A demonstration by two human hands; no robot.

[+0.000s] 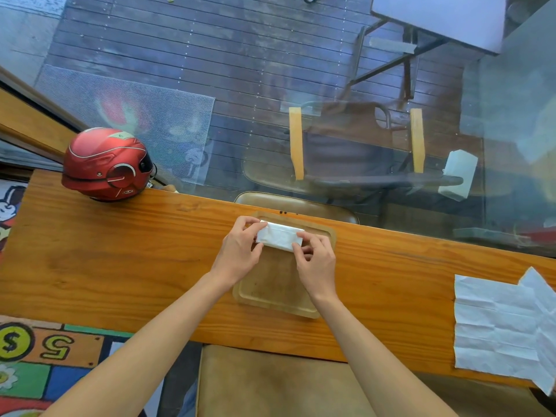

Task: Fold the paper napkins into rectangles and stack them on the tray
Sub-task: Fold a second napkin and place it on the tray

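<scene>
Left hand (240,248) and right hand (316,260) pinch opposite ends of white folded paper napkin rectangle (278,236), keeping folds shut, over far end of shallow wooden tray (270,299). Unfolded creased white napkins (499,323) wait at right on orange wooden table (120,266).

Bright even daylight, hazy reflections on the window glass (331,115), wide-angle bending at edges.

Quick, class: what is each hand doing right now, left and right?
Left hand: pinches the left end of the folded napkin over the tray.
Right hand: pinches the napkin's right end.
</scene>
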